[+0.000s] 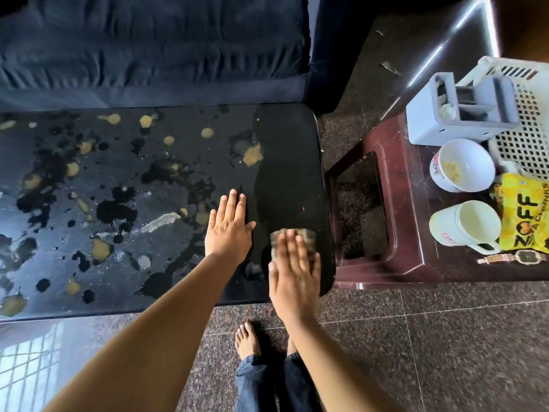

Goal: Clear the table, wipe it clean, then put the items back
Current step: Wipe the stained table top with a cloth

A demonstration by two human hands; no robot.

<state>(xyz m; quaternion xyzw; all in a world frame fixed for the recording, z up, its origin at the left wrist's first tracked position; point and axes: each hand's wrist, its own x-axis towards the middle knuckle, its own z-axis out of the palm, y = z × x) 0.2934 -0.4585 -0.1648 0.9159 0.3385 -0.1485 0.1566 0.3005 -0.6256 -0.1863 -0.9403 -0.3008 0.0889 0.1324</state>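
Head view, one entry: black glossy desk (285, 162), wiping stage, cleared items not yet returned. Risks, as judged: the cloth (304, 233) lay near the desk's right end and front edge, so a stroke carried too far could push wet residue over the edge onto the floor (445, 337). Dragging a loaded cloth back across the wiped dark strip could smear it again. Many tan and dark splatters (252, 157) covered the left and middle of the desk, so most of the wiping appeared undone. Left hand (228, 230): palm down, fingers straight and together, resting flat on the desk just left of the cloth, holding nothing. Right hand (294, 275): palm down, fingers extended over the cloth and pressing it to the surface, grip not curled round it; outline blurred. Cleared items stood well apart on a maroon stool (395, 203) to the right: white bowl (462, 165), mug (463, 224), yellow packet (523, 212), wristwatch (523, 257), white basket (528, 138), grey box (457, 114).
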